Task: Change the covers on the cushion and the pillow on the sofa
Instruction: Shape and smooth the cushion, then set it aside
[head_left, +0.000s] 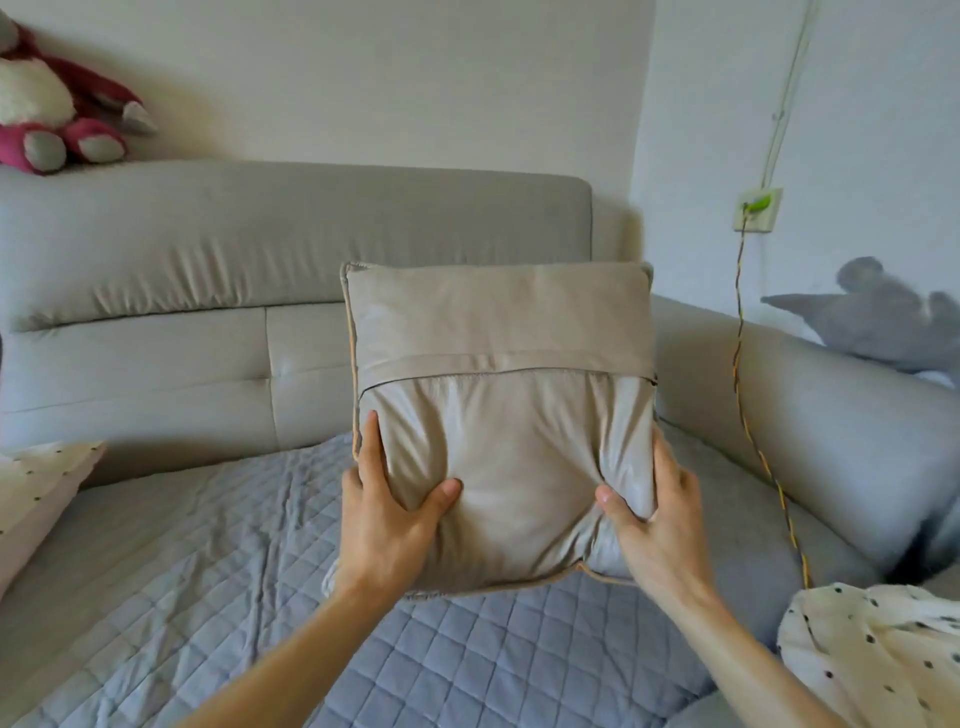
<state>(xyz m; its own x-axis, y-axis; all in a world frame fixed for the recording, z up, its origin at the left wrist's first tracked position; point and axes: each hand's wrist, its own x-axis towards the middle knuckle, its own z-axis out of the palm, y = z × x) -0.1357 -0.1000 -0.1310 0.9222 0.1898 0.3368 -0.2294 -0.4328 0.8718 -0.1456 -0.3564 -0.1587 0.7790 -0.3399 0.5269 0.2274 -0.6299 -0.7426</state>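
A square beige cushion stands upright above the sofa seat, held in front of me. Its back faces me, with a zip seam running across the middle. My left hand grips its lower left edge, thumb pressed into the fabric. My right hand grips the lower right edge the same way. A cream dotted cloth lies bunched at the lower right. Another cream dotted pillow rests at the left edge of the seat.
The grey sofa has a blue-grey quilted mat on its seat. A pink plush toy sits on the backrest at top left. A grey plush lies on the right armrest. A yellow cable hangs from a wall socket.
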